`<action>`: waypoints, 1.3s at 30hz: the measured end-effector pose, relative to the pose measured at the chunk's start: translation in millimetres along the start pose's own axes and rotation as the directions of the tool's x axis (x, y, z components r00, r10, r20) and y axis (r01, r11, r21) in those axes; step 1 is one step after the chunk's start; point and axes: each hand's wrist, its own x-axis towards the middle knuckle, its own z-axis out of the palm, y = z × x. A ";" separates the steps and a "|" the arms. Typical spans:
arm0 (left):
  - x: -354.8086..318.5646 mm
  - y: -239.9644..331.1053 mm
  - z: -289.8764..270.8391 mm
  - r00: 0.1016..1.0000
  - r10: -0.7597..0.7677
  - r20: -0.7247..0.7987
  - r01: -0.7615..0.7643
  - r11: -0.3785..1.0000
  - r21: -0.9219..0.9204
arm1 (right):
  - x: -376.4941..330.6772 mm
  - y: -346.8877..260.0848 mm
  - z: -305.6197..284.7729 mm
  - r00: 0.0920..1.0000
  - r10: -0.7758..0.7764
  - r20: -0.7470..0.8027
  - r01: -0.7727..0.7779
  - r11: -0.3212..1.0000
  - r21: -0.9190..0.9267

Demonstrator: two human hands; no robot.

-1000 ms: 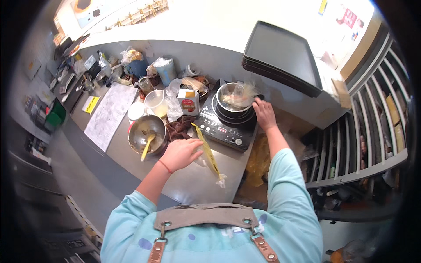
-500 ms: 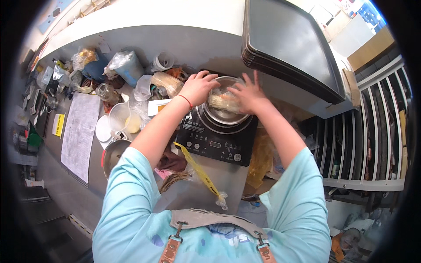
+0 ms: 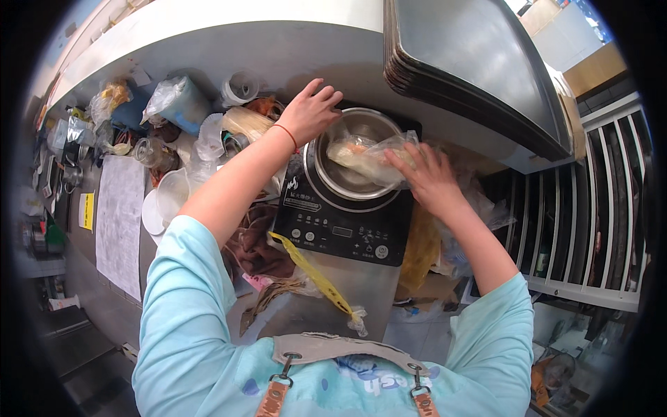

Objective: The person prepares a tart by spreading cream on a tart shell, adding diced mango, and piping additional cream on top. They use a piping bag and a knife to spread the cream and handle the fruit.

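Observation:
A clear plastic bag with pale contents and a spot of orange lies slanted across the metal pot. My right hand grips the bag's right end, above the pot's right rim. The pot stands on a black induction cooker with a panel of buttons at its front. Beside the pot's upper left rim hovers my left hand, its fingers loosely bent and apart, with nothing seen in them. A red band circles that wrist.
Tall dark trays are stacked at the back right, near a slatted rack. Cups, bags and a blue container crowd the left. A yellow strip lies before the cooker, beside a brown cloth.
My right hand has moved right and nearer, drawing the bag's end over the pot's rim. The left hand has risen slightly from beside the pot, its fingers more bent.

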 end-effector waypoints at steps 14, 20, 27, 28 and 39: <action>-23.8 -47.1 -20.6 0.752 -0.288 0.594 0.656 0.235 -0.717 | 4.9 69.3 -4.7 0.827 0.446 0.342 -0.310 -0.145 0.940; -43.4 -43.3 -26.1 0.634 -0.210 0.744 0.762 0.005 -0.647 | 19.5 81.2 1.0 0.750 0.192 0.633 -0.479 -0.503 0.720; -18.6 -2.0 -6.9 0.758 -0.265 0.596 0.648 0.200 -0.735 | 11.2 67.0 10.7 0.818 0.249 0.519 -0.219 -0.700 0.680; -30.8 -0.3 -4.7 0.760 -0.306 0.573 0.646 0.259 -0.718 | 21.1 47.8 -3.7 0.816 0.311 0.487 -0.216 -0.618 0.756; -34.1 20.8 -14.1 0.791 -0.446 0.418 0.603 0.455 -0.656 | 43.8 -32.2 -30.3 0.939 -0.204 -0.277 0.195 0.979 -0.061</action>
